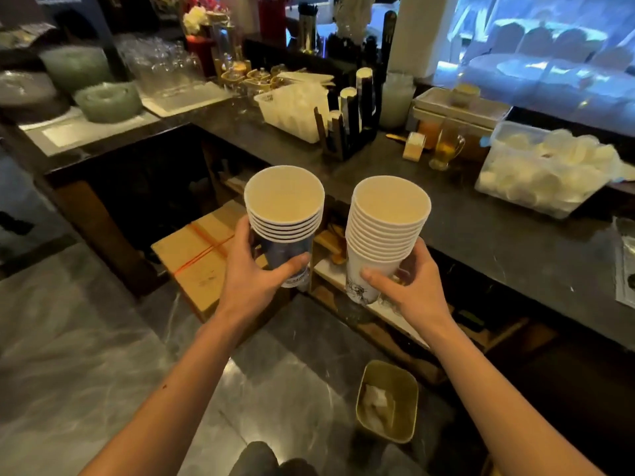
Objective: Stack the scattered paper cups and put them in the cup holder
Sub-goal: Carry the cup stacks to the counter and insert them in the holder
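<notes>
My left hand grips a stack of several paper cups with a blue print, mouths up. My right hand holds a taller stack of several white paper cups with a dark drawing near the base. Both stacks are held upright, side by side and apart, in front of the dark counter. The black cup holder stands on the counter beyond them, with cup stacks lying slanted in its slots.
A clear tub of white lids sits at right, a white basket left of the holder, a glass mug beside it. On the floor are a cardboard box and a small bin. Open shelves run under the counter.
</notes>
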The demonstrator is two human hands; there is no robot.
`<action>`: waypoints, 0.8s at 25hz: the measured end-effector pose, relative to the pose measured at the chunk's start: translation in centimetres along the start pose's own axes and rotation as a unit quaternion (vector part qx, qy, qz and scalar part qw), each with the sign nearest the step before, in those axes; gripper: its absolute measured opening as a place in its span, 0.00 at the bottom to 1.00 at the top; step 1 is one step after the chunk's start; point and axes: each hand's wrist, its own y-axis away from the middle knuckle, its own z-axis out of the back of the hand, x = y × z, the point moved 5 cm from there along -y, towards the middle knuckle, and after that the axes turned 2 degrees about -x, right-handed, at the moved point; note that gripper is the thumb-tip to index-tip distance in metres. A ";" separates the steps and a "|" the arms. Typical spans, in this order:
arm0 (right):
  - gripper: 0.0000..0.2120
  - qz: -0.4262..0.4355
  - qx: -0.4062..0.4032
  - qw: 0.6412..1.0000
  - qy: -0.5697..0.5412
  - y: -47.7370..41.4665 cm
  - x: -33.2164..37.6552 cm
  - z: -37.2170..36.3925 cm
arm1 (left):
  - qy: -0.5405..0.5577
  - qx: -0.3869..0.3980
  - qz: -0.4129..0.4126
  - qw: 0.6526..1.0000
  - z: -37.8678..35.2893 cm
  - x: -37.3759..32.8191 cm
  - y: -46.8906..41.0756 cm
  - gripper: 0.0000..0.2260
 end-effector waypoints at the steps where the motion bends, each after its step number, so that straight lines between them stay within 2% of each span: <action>1: 0.44 -0.004 -0.006 1.000 0.007 -2.0 -0.3 -0.3 | 0.004 0.008 -0.003 1.000 -0.5 0.8 -2.3 0.38; 9: 0.46 -0.023 -0.066 0.997 0.032 -17.8 -2.2 -4.9 | 0.023 0.080 -0.023 0.996 -2.0 7.5 -21.0 0.38; 12: 0.45 -0.036 -0.082 0.996 0.019 -23.6 -2.9 -7.2 | 0.023 0.083 -0.016 0.996 -1.6 9.7 -28.1 0.39; 16: 0.45 -0.050 -0.108 0.993 0.011 -29.3 -3.8 -8.9 | 0.029 0.115 -0.003 0.993 -2.9 12.4 -34.8 0.41; 20: 0.42 -0.042 -0.119 0.992 0.020 -34.7 -5.0 -8.5 | 0.035 0.145 0.005 0.989 -5.2 14.4 -40.0 0.38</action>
